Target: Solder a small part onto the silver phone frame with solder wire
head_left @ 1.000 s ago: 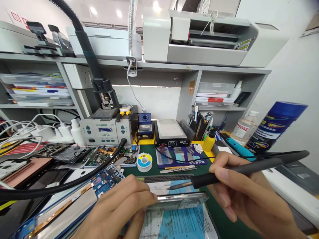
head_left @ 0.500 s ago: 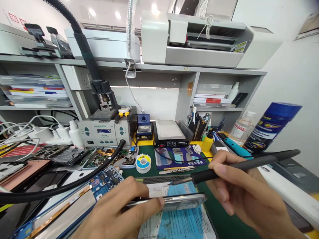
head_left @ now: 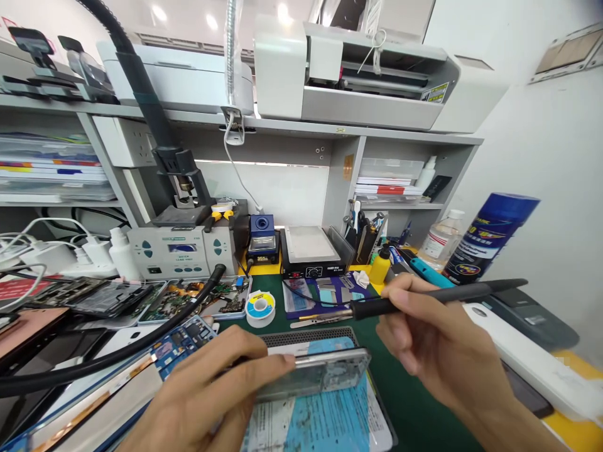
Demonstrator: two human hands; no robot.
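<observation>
My left hand (head_left: 211, 383) grips a phone (head_left: 330, 373) by its left end and holds it tilted on its edge, with part of it hidden by the fingers. Below the phone is a blue and white printed sheet (head_left: 325, 417) on a dark tray-like board. Between thumb and fingers, my right hand (head_left: 433, 339) has a black soldering iron (head_left: 377, 307), its tip pointing left above the phone's far side. The iron's tip is apart from the phone. A roll of solder wire (head_left: 260, 307) and tweezers (head_left: 320, 320) lie just beyond.
A hot air station (head_left: 183, 254) with a thick black hose (head_left: 155, 336) stands at the left. Opened phones and circuit boards (head_left: 188, 298) crowd that side. A small hot plate (head_left: 311, 251) is behind, and a blue spray can (head_left: 492, 235) stands right of it.
The soldering iron has lifted up and away from the phone's edge. The phone has tilted so more of its face shows. The whole view has shifted slightly.
</observation>
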